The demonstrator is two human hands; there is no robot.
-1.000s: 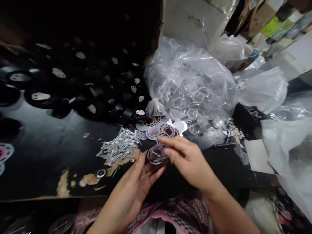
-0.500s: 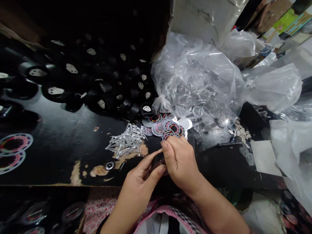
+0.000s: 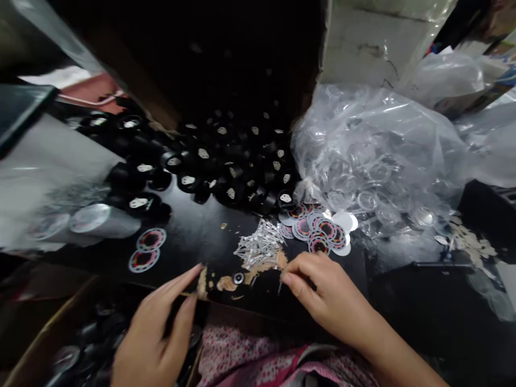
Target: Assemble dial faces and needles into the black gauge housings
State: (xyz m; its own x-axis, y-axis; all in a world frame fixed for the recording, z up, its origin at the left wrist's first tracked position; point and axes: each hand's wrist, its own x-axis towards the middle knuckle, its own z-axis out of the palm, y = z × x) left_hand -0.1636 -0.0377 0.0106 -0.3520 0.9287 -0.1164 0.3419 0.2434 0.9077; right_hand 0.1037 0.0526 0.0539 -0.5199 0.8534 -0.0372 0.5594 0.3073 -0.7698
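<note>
My left hand (image 3: 159,322) is at the table's front edge, above an open box (image 3: 36,344) of black round parts. Its thumb and fingers are apart with nothing between them. My right hand (image 3: 328,293) is low over the table, thumb and forefinger pinched together; a thin sliver shows under the tips, too small to name. Just beyond that hand lie a heap of small silver pointer needles (image 3: 260,244) and a pile of printed round dials (image 3: 316,228). A small dark ring-shaped part (image 3: 238,278) rests between my hands.
Many black cups with white plates (image 3: 230,192) spill from a dark carton at the back. A clear bag of transparent rings (image 3: 374,161) lies right of them. Two dials (image 3: 151,239) and wrapped dial stacks (image 3: 91,219) are at left. A black rod (image 3: 441,266) lies at right.
My hands have come apart; the dark part they held together has left them. The left hand moved left over the box, the right stayed near the needles. The view swung left.
</note>
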